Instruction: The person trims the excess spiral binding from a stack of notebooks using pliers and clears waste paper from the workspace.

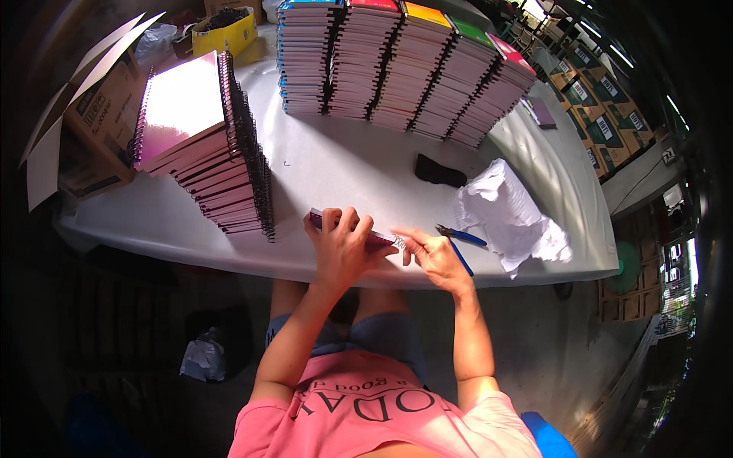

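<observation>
At the table's near edge, my left hand (341, 248) is wrapped round a dark purple notebook (380, 240) held on its edge. A pale wire coil (399, 243) sticks out of the notebook's right end. My right hand (435, 259) is closed at that coil, thumb and fingers pinching its end. Beside my right hand lie blue-handled cutting pliers (467, 238), their jaws pointing left. My fingers partly hide the notebook's cover.
A stack of spiral notebooks (187, 107) stands at left, before an open cardboard box (103, 114). Tall stacks of colourful notebooks (382, 69) line the back. A black pouch-like piece (439, 171) and crumpled white sheet (505, 206) lie at right. Behind sits a yellow box (225, 34).
</observation>
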{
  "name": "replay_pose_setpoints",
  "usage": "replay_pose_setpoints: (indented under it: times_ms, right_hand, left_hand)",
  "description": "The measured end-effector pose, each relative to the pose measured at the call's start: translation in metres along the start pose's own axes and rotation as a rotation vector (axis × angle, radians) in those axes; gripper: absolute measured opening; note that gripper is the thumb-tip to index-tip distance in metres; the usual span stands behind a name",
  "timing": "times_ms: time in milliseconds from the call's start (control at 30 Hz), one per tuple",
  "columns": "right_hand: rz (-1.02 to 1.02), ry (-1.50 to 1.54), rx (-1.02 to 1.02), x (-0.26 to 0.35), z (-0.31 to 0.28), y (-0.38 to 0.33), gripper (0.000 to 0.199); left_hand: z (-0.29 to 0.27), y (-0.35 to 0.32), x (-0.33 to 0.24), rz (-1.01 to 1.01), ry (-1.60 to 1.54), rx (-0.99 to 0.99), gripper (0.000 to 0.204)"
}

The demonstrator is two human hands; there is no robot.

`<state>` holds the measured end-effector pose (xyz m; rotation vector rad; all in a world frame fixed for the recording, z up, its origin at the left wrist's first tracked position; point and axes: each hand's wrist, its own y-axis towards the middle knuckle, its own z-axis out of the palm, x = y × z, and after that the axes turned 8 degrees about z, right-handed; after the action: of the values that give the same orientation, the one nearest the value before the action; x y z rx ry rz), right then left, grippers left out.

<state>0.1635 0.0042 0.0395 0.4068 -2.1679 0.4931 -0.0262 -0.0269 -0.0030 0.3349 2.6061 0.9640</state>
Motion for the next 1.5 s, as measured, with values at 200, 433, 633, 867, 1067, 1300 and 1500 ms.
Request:
replay_pose_setpoints:
  times_ms: [200,433,633,867,1067,1300,1500]
  right_hand:
    - [-0.282,-0.102,-0.26,0.013,0.008,-0.005,0.033]
    - [-0.235,-0.207,-0.11,-0.006,-0.027,0.024,0.034]
    - [-0.249,-0.278,-0.018,0.004,-0.054,0.053,0.047]
    - [-0.167,-0.051,-0.522,0.0,-0.069,-0.004,0.027]
    - [0.214,-0.77,-0.834,-0.014,-0.083,-0.03,0.081]
    - [0.364,-0.814,-0.938,-0.218,-0.161,0.013,0.039]
    - [-0.006,0.406,-1.105,-0.118,-0.211,-0.016,0.037]
  left_hand:
    - [-0.002,-0.006,0.004,0.039,0.009,-0.019,0.043]
    - [-0.007,-0.003,0.006,0.052,-0.074,-0.015,0.042]
    - [-0.013,-0.004,0.009,0.088,-0.082,0.043,0.045]
    - [-0.012,-0.011,0.012,0.103,-0.168,-0.01,0.047]
    - [-0.013,-0.019,0.021,0.094,-0.205,-0.049,0.048]
    - [0.004,0.025,0.013,-0.023,-0.054,0.021,0.052]
    - [0.044,0.038,0.031,-0.106,0.071,0.111,0.077]
